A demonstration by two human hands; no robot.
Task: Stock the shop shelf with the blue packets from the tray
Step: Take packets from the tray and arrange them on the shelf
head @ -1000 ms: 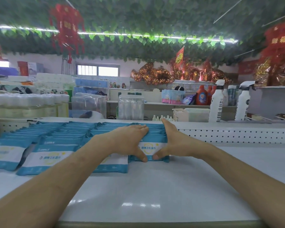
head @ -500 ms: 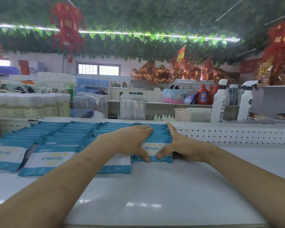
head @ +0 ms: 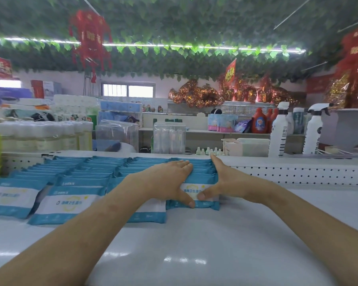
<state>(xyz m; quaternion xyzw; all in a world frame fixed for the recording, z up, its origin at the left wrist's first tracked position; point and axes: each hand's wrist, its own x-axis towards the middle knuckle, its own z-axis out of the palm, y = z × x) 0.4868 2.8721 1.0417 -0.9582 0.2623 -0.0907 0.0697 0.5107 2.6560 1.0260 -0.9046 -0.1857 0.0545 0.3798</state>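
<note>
The blue packets [head: 87, 172] lie in four rows on the white shelf [head: 194, 254], and each row goes from the front to the perforated back panel [head: 298, 172]. Both hands are at the rightmost row. The left hand [head: 165, 180] lies flat on top of it, fingers straight, thumb down on the front packet [head: 208, 204]. The right hand [head: 232, 182] presses straight fingers against the right side of the row, and its thumb touches the same packet. The two thumbs almost meet. Neither hand closes around anything. Behind the panel stand two spray bottles [head: 279, 131].
</note>
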